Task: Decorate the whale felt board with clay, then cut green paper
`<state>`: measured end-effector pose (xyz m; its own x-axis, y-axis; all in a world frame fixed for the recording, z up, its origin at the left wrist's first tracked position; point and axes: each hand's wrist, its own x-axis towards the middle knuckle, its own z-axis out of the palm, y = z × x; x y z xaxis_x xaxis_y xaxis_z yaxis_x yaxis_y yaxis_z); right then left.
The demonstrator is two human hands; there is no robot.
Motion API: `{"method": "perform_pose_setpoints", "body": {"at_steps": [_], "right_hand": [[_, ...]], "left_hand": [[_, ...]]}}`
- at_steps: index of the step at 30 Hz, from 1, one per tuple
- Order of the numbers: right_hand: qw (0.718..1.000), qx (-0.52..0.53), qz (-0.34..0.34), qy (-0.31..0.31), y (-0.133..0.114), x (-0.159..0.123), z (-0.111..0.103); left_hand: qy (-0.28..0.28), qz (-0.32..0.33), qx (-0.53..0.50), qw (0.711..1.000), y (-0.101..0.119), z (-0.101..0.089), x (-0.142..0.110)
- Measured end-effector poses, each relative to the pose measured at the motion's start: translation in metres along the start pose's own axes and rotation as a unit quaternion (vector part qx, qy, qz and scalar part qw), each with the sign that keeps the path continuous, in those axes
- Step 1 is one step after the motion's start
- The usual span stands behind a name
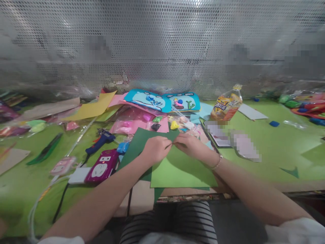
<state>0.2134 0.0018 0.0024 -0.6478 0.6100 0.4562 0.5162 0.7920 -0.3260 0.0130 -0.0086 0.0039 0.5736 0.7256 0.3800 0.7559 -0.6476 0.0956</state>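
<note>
My left hand and my right hand meet above sheets of paper, fingertips pinched close together. Whatever lies between the fingertips is too small or too hidden to make out. Under my hands is a light green sheet, partly over a dark green sheet. Just beyond are small bags of coloured clay, among them a yellow lump and a black lump. A bracelet circles my right wrist.
A blue picture strip lies at the back before a perforated metal panel. Left are a glue gun, a purple phone-like case, cables and a green-handled cutter. Right are a snack bag, a phone and a white board.
</note>
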Motion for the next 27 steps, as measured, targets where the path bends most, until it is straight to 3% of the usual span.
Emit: {"method": "perform_pose_setpoints", "body": {"at_steps": [15,21,25,27], "right_hand": [[0.999,-0.03,0.021,0.01,0.019,0.0,-0.006],[0.992,-0.094,0.089,0.003,0.046,-0.006,-0.018],[0.984,-0.085,0.154,0.005,0.062,-0.01,-0.026],[0.985,-0.082,0.155,0.009,0.061,-0.01,-0.026]], "left_hand": [[0.011,-0.035,-0.037,0.999,-0.006,-0.002,0.002],[0.03,-0.087,-0.033,0.995,-0.009,-0.006,0.004],[0.033,-0.127,-0.043,0.99,-0.012,-0.008,0.006],[0.034,-0.129,-0.049,0.99,-0.013,-0.007,0.006]]}}
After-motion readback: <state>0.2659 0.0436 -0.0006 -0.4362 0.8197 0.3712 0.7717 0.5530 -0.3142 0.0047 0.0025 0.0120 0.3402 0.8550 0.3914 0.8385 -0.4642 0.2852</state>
